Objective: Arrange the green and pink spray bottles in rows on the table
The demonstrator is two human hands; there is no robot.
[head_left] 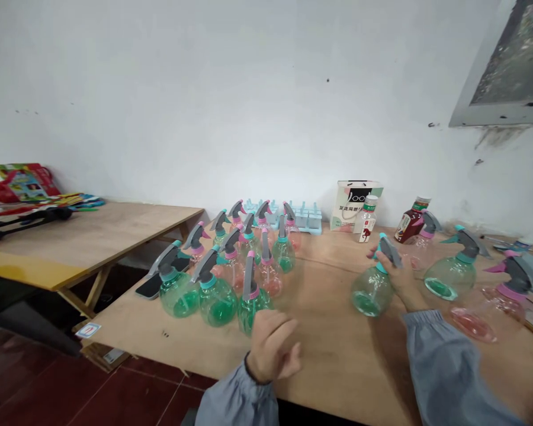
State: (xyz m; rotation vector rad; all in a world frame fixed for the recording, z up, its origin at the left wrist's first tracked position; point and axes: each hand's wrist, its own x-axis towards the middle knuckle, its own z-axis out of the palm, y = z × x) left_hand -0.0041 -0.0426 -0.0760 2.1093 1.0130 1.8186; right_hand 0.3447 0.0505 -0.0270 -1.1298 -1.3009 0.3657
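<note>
My right hand (397, 275) grips a clear spray bottle (369, 296) by its grey and turquoise spray head, with green liquid in the bottom. The bottle is tilted a little on or just above the table; I cannot tell which. My left hand (273, 346) is loosely curled, with nothing visible in it. Just beyond it stands a green spray bottle (247, 313) with a pink collar, the closest of a cluster that includes another green spray bottle (218, 303) and a pink spray bottle (270, 275). Right of my right hand are a turquoise-collared spray bottle (453, 275) and a pink-collared spray bottle (493, 310).
Light blue ice-pop moulds (308, 218) stand by the wall behind the cluster. A paper bag (344, 207), a white-labelled bottle (366, 222) and a dark red bottle (411, 222) stand at the back. A phone (151, 287) lies left. A second table (128, 228) holds bags and tools.
</note>
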